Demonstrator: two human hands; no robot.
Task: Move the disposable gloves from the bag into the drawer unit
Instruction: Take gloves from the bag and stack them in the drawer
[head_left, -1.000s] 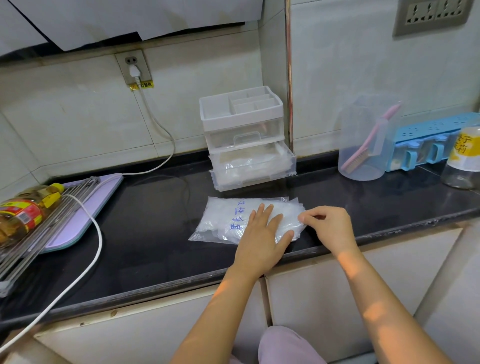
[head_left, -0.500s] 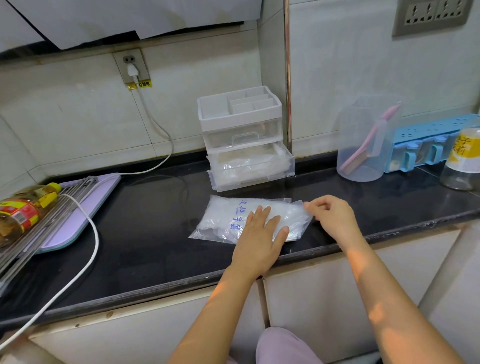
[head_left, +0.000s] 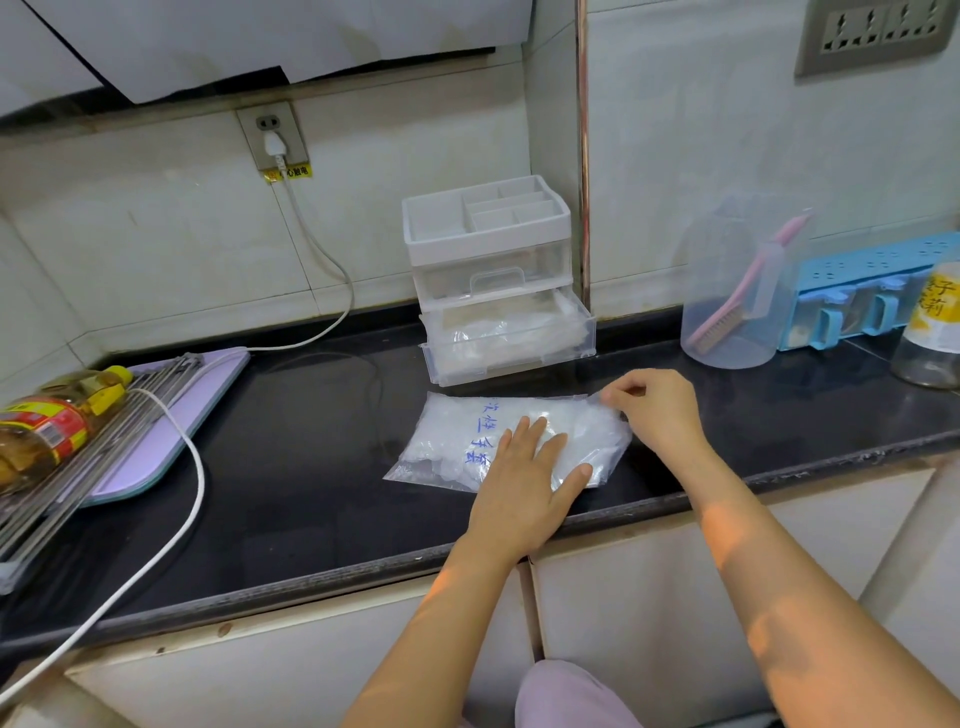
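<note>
A clear plastic bag (head_left: 457, 436) of white disposable gloves, with blue handwriting on it, lies flat on the black countertop (head_left: 291, 467). My left hand (head_left: 524, 488) presses on the bag's near right part with straight fingers. My right hand (head_left: 657, 410) pinches the bag's far right edge between thumb and fingers. Behind the bag stands the white and clear drawer unit (head_left: 493, 280). Its lower drawer (head_left: 509, 343) is pulled out and holds crumpled clear gloves.
A clear jug (head_left: 737, 291) with a pink brush and a blue spice rack (head_left: 872, 296) stand at the right. A jar (head_left: 930, 332) is at the far right. At left lie a purple board (head_left: 171, 410), a metal rack, an oil bottle (head_left: 52, 421) and a white cable (head_left: 171, 499).
My right hand slid from the middle of the bag's right edge toward its far right corner, still pinching it. My left hand stayed flat on the bag.
</note>
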